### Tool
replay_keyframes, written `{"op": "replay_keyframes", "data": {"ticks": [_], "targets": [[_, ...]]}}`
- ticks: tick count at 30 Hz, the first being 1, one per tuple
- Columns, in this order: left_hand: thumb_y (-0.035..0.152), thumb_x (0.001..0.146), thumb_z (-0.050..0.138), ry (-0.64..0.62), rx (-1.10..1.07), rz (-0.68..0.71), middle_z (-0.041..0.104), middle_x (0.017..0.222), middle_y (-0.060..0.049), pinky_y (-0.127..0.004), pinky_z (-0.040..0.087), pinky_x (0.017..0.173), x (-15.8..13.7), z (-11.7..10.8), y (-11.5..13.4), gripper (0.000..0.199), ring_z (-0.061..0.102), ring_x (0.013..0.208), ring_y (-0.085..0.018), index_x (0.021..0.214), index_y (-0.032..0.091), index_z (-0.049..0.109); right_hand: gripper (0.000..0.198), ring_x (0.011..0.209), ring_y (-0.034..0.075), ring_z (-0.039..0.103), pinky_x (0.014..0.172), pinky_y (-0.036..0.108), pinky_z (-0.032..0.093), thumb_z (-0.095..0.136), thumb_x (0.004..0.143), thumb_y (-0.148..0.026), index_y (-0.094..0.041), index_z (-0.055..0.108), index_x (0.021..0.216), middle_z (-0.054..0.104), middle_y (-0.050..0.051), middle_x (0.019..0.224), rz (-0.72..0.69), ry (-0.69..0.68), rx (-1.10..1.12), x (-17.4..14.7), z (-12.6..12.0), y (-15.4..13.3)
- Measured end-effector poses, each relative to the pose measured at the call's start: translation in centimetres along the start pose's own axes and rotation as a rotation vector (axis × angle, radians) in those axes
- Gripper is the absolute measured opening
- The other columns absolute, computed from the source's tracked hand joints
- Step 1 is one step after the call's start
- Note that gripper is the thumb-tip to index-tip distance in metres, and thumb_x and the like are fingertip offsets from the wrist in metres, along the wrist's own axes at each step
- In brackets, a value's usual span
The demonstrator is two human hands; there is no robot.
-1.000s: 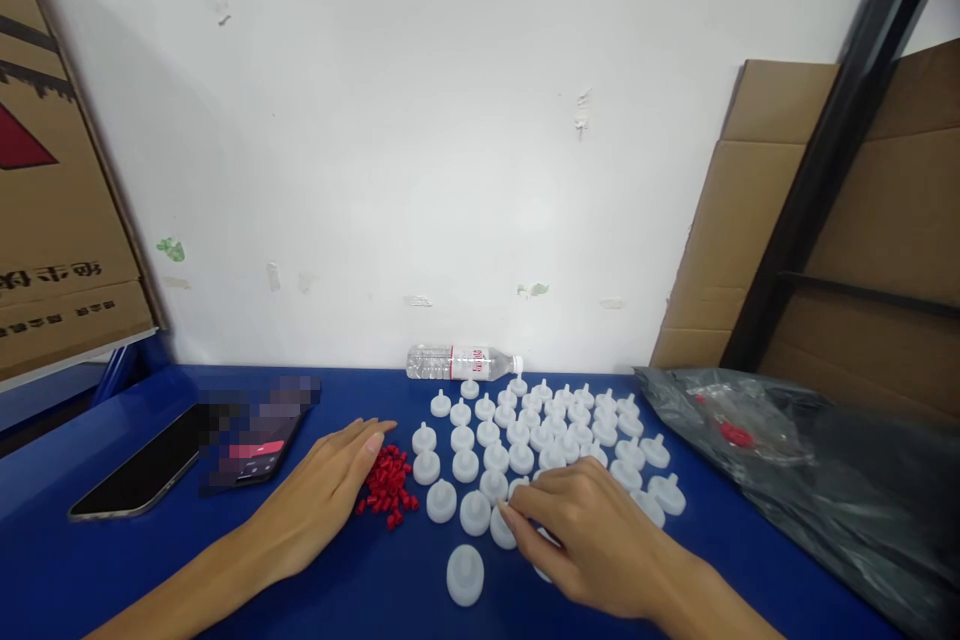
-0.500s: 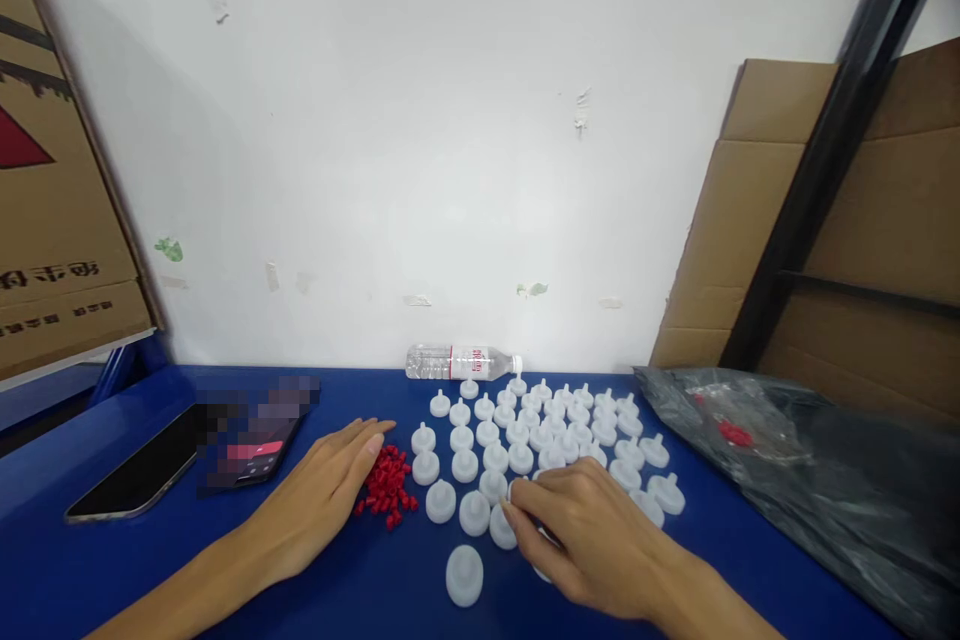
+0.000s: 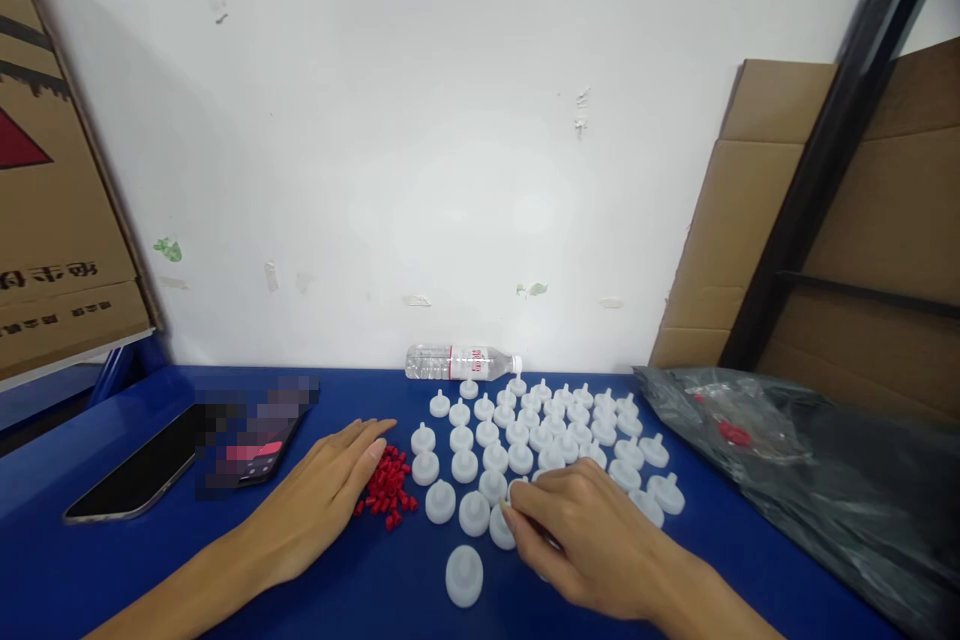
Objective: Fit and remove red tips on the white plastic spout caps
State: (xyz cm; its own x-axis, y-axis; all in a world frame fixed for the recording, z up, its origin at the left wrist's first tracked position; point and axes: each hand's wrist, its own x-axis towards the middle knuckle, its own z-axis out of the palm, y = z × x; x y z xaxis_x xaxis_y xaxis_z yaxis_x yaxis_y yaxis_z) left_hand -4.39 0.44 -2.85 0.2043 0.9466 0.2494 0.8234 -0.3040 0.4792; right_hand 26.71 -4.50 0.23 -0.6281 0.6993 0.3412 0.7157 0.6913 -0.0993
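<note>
My left hand (image 3: 334, 475) lies stretched out and flat, its thumb edge against a pile of small red caps (image 3: 388, 485). Over the near rows of white nozzle lids (image 3: 474, 512), my right hand (image 3: 581, 535) has its fingers curled into a pinch. Whatever sits between those fingertips is hidden from me. Several lids stand spout up in rough rows, and some are partly covered by the right hand. One white lid (image 3: 464, 576) stands apart, closer to me than the others.
A clear plastic bottle (image 3: 461, 363) lies on its side by the wall. Two phones (image 3: 139, 465) rest at the left. On the right, dark plastic sheeting (image 3: 840, 500) holds a clear bag with red pieces (image 3: 739, 434). Cardboard (image 3: 739, 210) leans behind it.
</note>
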Motion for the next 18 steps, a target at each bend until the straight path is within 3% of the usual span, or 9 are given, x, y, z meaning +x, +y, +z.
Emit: {"op": "replay_keyframes", "data": {"ticks": [7,14,18], "targets": [[0.057,0.107,0.026,-0.097,0.028,0.011,0.049,0.157,0.0,-0.058,0.031,0.122,0.42,-0.49,-0.5,0.053,0.037,0.15,-0.032,0.151,0.036,0.049,0.031,0.049,0.01,0.034,0.055,0.031,0.017,0.036,0.102,-0.026,-0.022,0.035,0.071,0.048,-0.005,0.058,-0.01,0.021,0.004,-0.12,0.04,-0.07],[0.056,0.108,0.027,0.053,-0.001,0.024,0.058,0.149,-0.002,-0.058,0.034,0.119,0.0,0.28,-0.28,0.052,0.044,0.145,-0.032,0.146,0.035,0.056,0.031,0.051,0.009,0.037,0.055,0.03,0.018,0.039,0.101,-0.024,-0.021,0.037,0.07,0.051,-0.005,0.062,-0.023,0.061,0.031,-0.01,-0.16,-0.19],[0.054,0.107,0.032,0.053,-0.002,0.061,0.058,0.149,-0.005,-0.055,0.043,0.113,0.51,-0.12,-0.59,0.051,0.054,0.137,-0.033,0.152,0.034,0.046,0.031,0.052,0.01,0.036,0.054,0.03,0.018,0.04,0.102,-0.024,-0.021,0.04,0.071,0.05,-0.005,0.065,-0.039,0.099,0.022,-0.07,-0.12,-0.11]]}}
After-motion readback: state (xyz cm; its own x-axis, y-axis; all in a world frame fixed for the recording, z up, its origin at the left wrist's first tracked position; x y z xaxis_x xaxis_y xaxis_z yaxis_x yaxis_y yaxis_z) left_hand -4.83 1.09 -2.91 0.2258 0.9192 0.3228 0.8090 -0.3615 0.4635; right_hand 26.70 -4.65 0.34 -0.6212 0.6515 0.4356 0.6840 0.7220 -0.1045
